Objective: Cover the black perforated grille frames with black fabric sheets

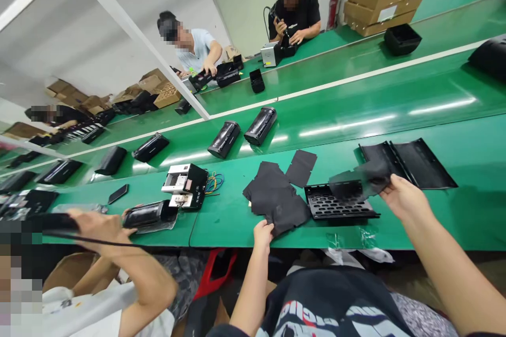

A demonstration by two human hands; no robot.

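Head view: left hand (263, 234) pinches black sheet (289, 217); right hand (400, 196) pinches blurred dark piece (372, 175).

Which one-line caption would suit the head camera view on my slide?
The left hand touches piled black sheets; the right hand holds a blurred dark sheet over a slotted black panel.

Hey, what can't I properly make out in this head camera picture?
Head view: dark sheet in the right hand, outline blurred.
Head view: slotted black panel, far part hidden behind that sheet.
Head view: black case, cut off by the right edge.
Head view: lettering on the boxy device, too small.
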